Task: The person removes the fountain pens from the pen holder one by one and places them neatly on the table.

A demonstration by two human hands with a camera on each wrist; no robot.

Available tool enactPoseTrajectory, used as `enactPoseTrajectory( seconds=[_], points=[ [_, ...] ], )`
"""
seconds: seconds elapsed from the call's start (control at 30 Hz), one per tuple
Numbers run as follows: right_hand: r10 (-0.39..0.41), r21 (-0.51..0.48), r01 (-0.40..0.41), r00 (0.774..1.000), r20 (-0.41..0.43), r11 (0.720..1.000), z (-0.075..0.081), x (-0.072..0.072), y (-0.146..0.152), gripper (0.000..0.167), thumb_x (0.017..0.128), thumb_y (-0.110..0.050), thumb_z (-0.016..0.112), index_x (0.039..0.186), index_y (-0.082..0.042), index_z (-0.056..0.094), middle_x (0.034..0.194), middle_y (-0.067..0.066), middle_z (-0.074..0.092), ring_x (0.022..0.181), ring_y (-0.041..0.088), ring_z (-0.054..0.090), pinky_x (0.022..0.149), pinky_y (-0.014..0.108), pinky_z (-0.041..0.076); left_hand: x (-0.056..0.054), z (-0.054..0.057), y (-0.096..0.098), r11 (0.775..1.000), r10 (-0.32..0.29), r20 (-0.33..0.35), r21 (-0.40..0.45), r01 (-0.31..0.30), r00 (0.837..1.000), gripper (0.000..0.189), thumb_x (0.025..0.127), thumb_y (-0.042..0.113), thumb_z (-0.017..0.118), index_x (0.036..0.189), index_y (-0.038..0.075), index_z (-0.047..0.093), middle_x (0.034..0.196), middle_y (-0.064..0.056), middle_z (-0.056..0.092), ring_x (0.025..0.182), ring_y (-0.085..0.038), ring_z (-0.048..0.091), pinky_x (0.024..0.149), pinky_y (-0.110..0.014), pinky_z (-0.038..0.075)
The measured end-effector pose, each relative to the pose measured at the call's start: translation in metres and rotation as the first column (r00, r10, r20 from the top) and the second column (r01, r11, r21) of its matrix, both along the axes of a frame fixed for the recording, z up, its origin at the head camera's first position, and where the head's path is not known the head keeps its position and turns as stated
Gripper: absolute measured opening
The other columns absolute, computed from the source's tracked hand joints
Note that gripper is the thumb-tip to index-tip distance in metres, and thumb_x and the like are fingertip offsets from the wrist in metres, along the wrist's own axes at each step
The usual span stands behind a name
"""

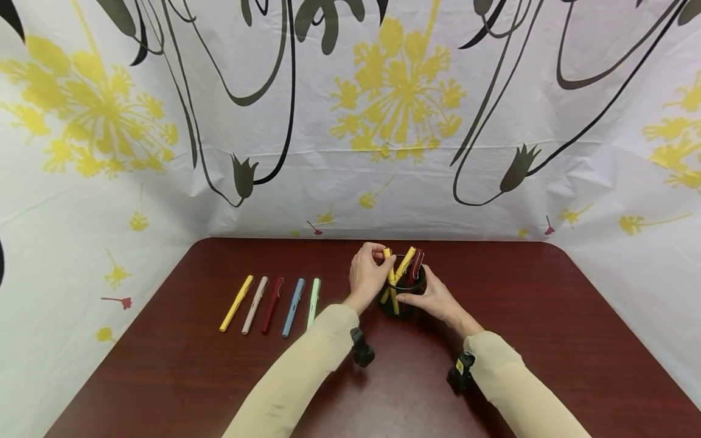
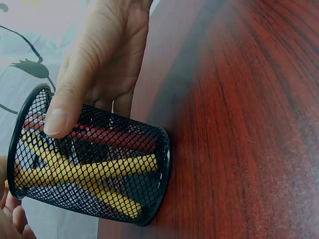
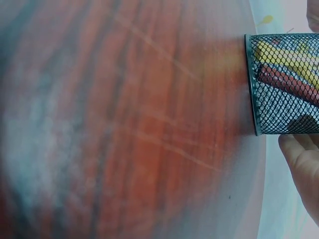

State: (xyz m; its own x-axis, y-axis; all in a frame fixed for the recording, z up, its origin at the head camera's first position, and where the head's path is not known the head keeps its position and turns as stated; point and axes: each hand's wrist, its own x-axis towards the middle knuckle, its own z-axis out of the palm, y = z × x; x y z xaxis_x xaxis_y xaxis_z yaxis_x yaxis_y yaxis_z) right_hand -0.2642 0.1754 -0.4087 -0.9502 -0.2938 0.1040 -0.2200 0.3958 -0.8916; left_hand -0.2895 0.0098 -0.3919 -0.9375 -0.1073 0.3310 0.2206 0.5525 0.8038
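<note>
A black mesh pen cup (image 1: 406, 308) stands on the table, holding two yellow pens and dark red pen colour behind its mesh. My right hand (image 1: 438, 299) grips the cup from the right, thumb pressed on the mesh in the left wrist view. At the rim's left side, my left hand (image 1: 368, 275) pinches the top of a yellow pen (image 1: 387, 253) whose lower part is inside the cup. A second yellow pen (image 1: 406, 263) crosses it, leaning right beside a dark red pen (image 1: 417, 260). The left fingers are mostly cut off in the left wrist view.
Left of the cup lie a yellow pen (image 1: 237, 303), a pale pink pen (image 1: 255, 305), a dark red pen (image 1: 272, 305), a blue pen (image 1: 293, 308) and a light green pen (image 1: 314, 301) in a row. A patterned cloth (image 1: 339, 201) hangs behind the table (image 1: 181, 365).
</note>
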Motion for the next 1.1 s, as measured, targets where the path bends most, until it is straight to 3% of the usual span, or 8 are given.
enactPoseTrajectory(
  seconds=[0.17,0.43,0.57,0.83,1.1],
  points=[
    [-0.005,0.02,0.005,1.0,0.011,1.0,0.012,0.009,-0.004,0.081,0.082,-0.015,0.073,0.144,0.0,0.022,0.136,0.025,0.043,0.123,0.039,0.045,0.1,0.053,0.038,0.002,-0.001,-0.001,1.0,-0.007,-0.025,0.011,0.007,1.0,0.026,0.085,0.033,0.07,0.104,0.017,0.064,0.091,0.002,0.064,0.08,-0.013,0.06,0.067,-0.025,0.047],
    [-0.012,0.014,0.012,1.0,0.012,1.0,0.012,0.01,-0.005,0.08,0.082,-0.014,0.073,0.143,0.0,0.024,0.135,0.026,0.044,0.122,0.038,0.047,0.1,0.053,0.038,0.003,-0.002,-0.002,0.999,-0.02,-0.052,0.047,0.022,0.998,0.025,0.085,0.031,0.071,0.104,0.016,0.065,0.093,0.002,0.068,0.084,-0.013,0.064,0.071,-0.026,0.05],
    [-0.005,0.005,0.006,1.0,-0.005,1.0,0.007,0.005,-0.003,0.08,0.081,-0.014,0.074,0.143,0.002,0.025,0.134,0.027,0.045,0.121,0.038,0.047,0.1,0.053,0.038,0.003,-0.001,-0.002,0.996,-0.029,-0.063,0.088,0.034,0.998,0.024,0.085,0.029,0.071,0.104,0.016,0.065,0.094,0.002,0.068,0.084,-0.013,0.064,0.071,-0.026,0.051],
    [-0.003,-0.021,0.003,0.999,-0.037,1.0,-0.02,-0.014,0.005,0.082,0.079,-0.02,0.077,0.142,-0.005,0.027,0.134,0.021,0.047,0.122,0.033,0.048,0.1,0.05,0.038,0.004,0.005,-0.003,0.985,-0.06,-0.115,0.152,0.077,0.992,0.025,0.086,0.027,0.07,0.107,0.014,0.065,0.095,0.002,0.068,0.086,-0.013,0.062,0.069,-0.023,0.049],
    [-0.009,-0.037,0.008,0.999,-0.035,0.999,-0.023,-0.014,0.005,0.084,0.078,-0.022,0.078,0.143,-0.006,0.027,0.136,0.019,0.045,0.125,0.032,0.044,0.102,0.049,0.035,0.006,0.011,-0.003,0.955,-0.096,-0.18,0.261,0.141,0.979,0.024,0.086,0.022,0.071,0.106,0.011,0.064,0.094,-0.004,0.068,0.082,-0.016,0.064,0.071,-0.022,0.052]
  ],
)
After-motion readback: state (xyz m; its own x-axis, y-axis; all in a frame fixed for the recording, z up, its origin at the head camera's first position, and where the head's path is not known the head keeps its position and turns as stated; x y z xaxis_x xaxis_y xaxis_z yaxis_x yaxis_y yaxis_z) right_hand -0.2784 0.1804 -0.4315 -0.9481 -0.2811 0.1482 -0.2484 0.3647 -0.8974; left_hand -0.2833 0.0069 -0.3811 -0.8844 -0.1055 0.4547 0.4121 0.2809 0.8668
